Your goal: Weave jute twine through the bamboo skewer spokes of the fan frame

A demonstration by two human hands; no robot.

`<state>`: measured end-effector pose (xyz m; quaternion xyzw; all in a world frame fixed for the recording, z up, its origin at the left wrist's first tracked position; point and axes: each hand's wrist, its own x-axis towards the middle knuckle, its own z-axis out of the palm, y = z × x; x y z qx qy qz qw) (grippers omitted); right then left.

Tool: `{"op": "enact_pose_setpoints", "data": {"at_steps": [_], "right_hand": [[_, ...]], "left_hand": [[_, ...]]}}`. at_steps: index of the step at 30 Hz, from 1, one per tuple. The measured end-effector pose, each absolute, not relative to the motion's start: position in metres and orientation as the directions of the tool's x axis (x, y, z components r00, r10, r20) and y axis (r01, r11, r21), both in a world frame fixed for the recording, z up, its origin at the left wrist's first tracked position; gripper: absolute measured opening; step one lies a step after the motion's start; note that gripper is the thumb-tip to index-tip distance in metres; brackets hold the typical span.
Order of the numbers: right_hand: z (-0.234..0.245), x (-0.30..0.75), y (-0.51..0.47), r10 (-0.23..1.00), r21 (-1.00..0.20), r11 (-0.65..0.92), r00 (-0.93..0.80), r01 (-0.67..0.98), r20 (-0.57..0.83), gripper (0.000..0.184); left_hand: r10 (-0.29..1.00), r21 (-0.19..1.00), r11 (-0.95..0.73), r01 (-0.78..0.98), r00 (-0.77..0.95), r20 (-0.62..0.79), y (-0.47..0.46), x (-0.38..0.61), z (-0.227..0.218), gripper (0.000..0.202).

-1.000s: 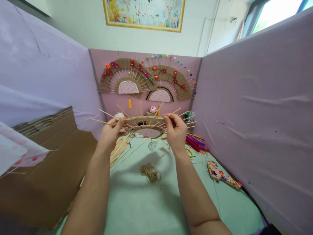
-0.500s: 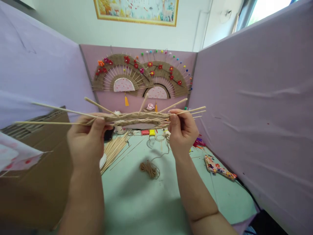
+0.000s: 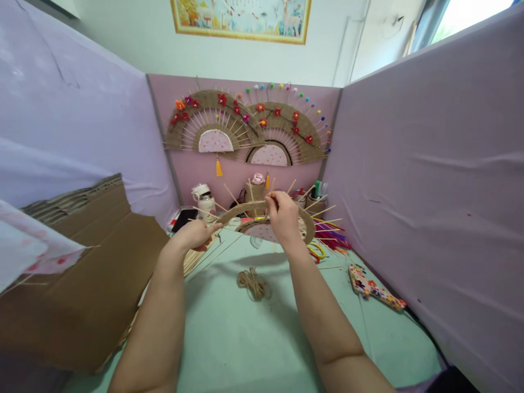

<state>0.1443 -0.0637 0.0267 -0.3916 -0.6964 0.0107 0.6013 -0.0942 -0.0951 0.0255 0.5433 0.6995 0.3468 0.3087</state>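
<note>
A half-round fan frame (image 3: 245, 208) of twine-wrapped band, with thin wooden sticks jutting outward and a pink-spotted centre, is held up over the table's far part. My left hand (image 3: 195, 235) is closed around the band's left end. At the top of the arc, my right hand (image 3: 283, 214) pinches the band between thumb and fingers. Part of the fan lies hidden behind the right hand. Below it on the green tabletop sits a loose bundle of twine (image 3: 252, 283).
Cardboard (image 3: 90, 278) stands at the left. A flower-patterned glue gun (image 3: 374, 286) lies at right, near yellow-handled scissors (image 3: 317, 251). A white bottle (image 3: 204, 203), a twine cone (image 3: 254, 192) and pen holder (image 3: 316, 205) line the back. Two finished fans (image 3: 213, 120) hang on the pink panel.
The fan frame has moved farther away and tilted from nearly edge-on to show its arc. My right hand has shifted from its right end to the top of the band.
</note>
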Motion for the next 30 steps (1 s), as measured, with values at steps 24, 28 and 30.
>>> {"op": "enact_pose_setpoints", "data": {"at_steps": [24,28,30], "right_hand": [[0.004,0.102,-0.069,0.781,-0.647,0.616,-0.242,0.450,0.576,0.022],[0.016,0.117,-0.075,0.831,-0.817,0.545,-0.250,0.190,0.496,0.020],[0.022,0.121,-0.081,0.851,-0.871,0.487,-0.259,0.068,0.456,0.020]], "left_hand": [[0.993,0.984,-0.103,0.142,-0.044,0.110,-0.072,-0.047,0.004,0.010],[0.994,0.985,-0.089,0.149,-0.049,0.098,-0.071,-0.051,0.003,0.008],[0.995,0.984,-0.084,0.156,-0.046,0.093,-0.070,-0.052,0.002,0.007]]}}
